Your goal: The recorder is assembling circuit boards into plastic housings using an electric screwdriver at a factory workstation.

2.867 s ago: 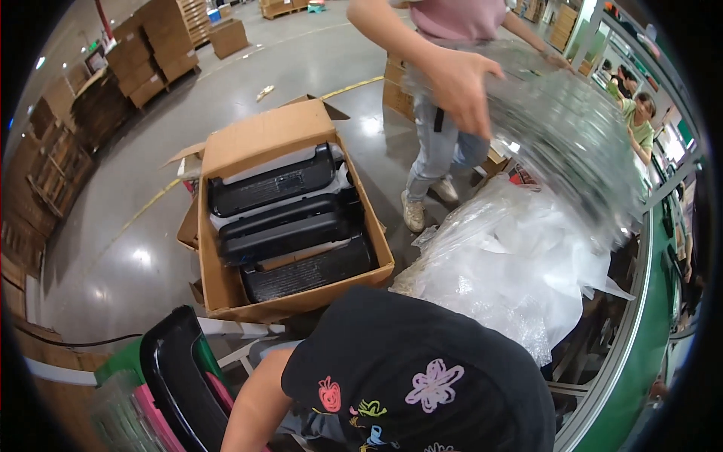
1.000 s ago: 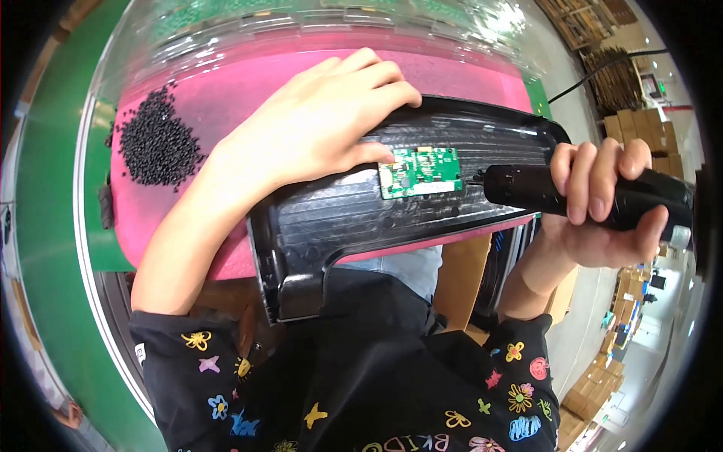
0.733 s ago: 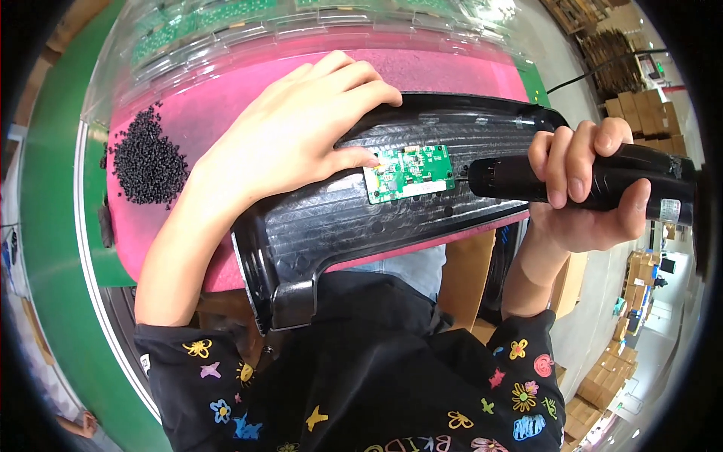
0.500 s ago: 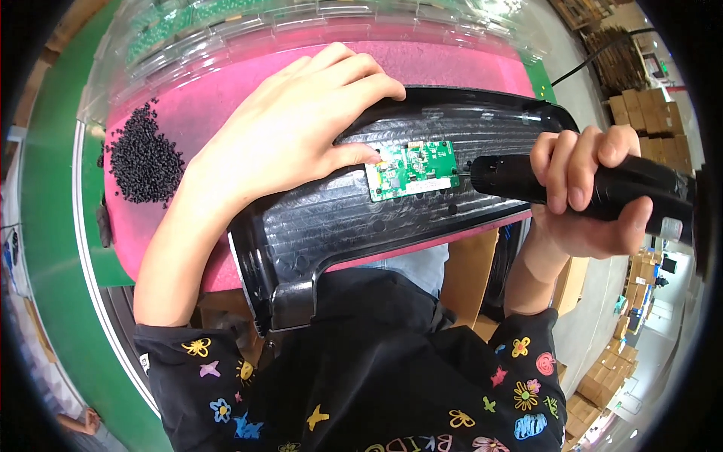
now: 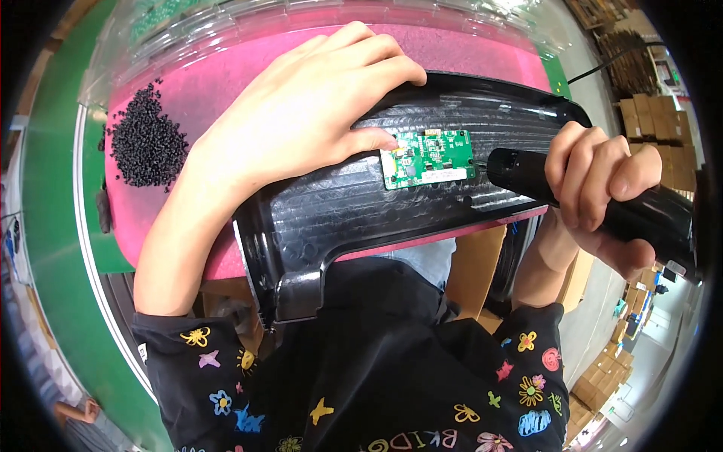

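A curved black plastic housing (image 5: 361,217) lies with its ribbed inside up, across the near part of the work surface. In it rests a green circuit board (image 5: 437,157) with small parts and a pale strip along its near edge. My left hand (image 5: 320,105) curls its fingers over the housing's far rim, and its thumb presses the board's left end. My right hand (image 5: 602,173) is wrapped round a black electric screwdriver (image 5: 516,170), held nearly level. Its thin bit reaches the board's right edge; whether a screw sits under the tip is too small to tell.
A heap of small black screws (image 5: 147,143) lies at the left on the pink mat (image 5: 215,94). Clear plastic trays (image 5: 301,16) stand along the far edge. Cardboard boxes (image 5: 655,117) are stacked beyond the right side. Another person's hand (image 5: 90,410) shows at the lower left.
Housing, board and both hands sit slightly higher and further right in the picture. The screwdriver's rear end has dipped, and my right fingers have shifted on it. Its bit stays by the board's right edge.
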`<state>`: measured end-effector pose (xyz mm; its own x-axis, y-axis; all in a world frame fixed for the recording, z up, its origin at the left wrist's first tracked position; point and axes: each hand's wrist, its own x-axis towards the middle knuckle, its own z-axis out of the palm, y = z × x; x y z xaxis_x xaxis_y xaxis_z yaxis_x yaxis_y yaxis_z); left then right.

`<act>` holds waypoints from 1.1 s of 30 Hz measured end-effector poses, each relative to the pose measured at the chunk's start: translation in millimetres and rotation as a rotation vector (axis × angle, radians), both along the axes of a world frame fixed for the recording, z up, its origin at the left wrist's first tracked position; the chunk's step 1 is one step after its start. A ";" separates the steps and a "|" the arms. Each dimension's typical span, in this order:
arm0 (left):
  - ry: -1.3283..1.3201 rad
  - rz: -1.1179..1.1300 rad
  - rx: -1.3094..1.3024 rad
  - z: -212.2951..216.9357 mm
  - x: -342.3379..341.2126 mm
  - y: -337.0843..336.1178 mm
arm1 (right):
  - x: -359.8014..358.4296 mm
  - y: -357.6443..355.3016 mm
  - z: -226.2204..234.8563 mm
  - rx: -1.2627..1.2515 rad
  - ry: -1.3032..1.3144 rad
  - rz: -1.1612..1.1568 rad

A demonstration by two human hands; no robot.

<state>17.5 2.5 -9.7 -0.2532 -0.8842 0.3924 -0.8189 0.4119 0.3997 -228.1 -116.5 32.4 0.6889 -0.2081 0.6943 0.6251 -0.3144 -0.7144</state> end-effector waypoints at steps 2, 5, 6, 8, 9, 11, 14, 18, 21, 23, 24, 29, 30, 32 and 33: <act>-0.001 0.001 -0.002 1.0 -1.5 -1.0 | -1.4 3.0 0.0 0.007 0.003 -0.024; -0.004 0.011 -0.006 -0.2 -1.0 0.8 | 2.2 1.4 -2.6 0.049 -0.011 -0.070; -0.005 0.015 -0.013 -1.4 -0.5 2.3 | 6.4 -9.4 -1.3 0.054 0.018 0.064; -0.002 0.013 -0.011 -1.2 -1.0 1.5 | 7.3 -27.0 2.3 0.093 0.077 0.255; -0.001 0.016 -0.010 -0.8 -1.3 1.5 | 6.9 -33.2 2.0 0.097 0.091 0.271; 0.002 0.013 -0.001 0.0 -1.4 0.4 | 9.3 -34.6 6.4 0.063 0.128 0.305; -0.001 0.010 0.013 0.0 -1.2 -1.0 | 12.3 -11.0 0.4 0.171 0.111 0.012; -0.015 0.007 0.020 3.7 -1.8 -0.2 | 13.9 -15.4 1.6 0.137 0.101 0.078; -0.018 -0.003 0.025 3.5 -1.6 -0.3 | 13.7 -13.6 1.7 0.210 0.120 -0.001; -0.025 0.001 0.028 4.4 -2.1 0.4 | 15.4 -21.0 2.7 0.163 0.105 0.257; -0.021 0.003 0.035 4.5 -2.7 1.2 | 13.7 -16.7 2.5 0.182 0.105 0.203; -0.018 0.024 0.054 8.2 -1.5 1.2 | 9.1 -20.3 4.1 0.549 0.116 0.092; -0.029 0.042 0.079 9.9 -0.2 2.9 | 12.2 -22.5 6.4 0.724 0.120 0.014; -0.023 0.037 0.090 15.0 -2.8 3.6 | 9.0 -34.4 13.2 1.025 0.052 -0.069; -0.031 0.002 0.064 19.4 -5.8 3.6 | -9.3 -54.6 15.3 1.210 0.054 0.002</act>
<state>11.7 6.1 9.7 -0.2626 -0.9078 0.3270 -0.8320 0.3847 0.3998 -237.3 -171.1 47.7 0.7122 -0.7016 0.0215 0.5850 0.5764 -0.5706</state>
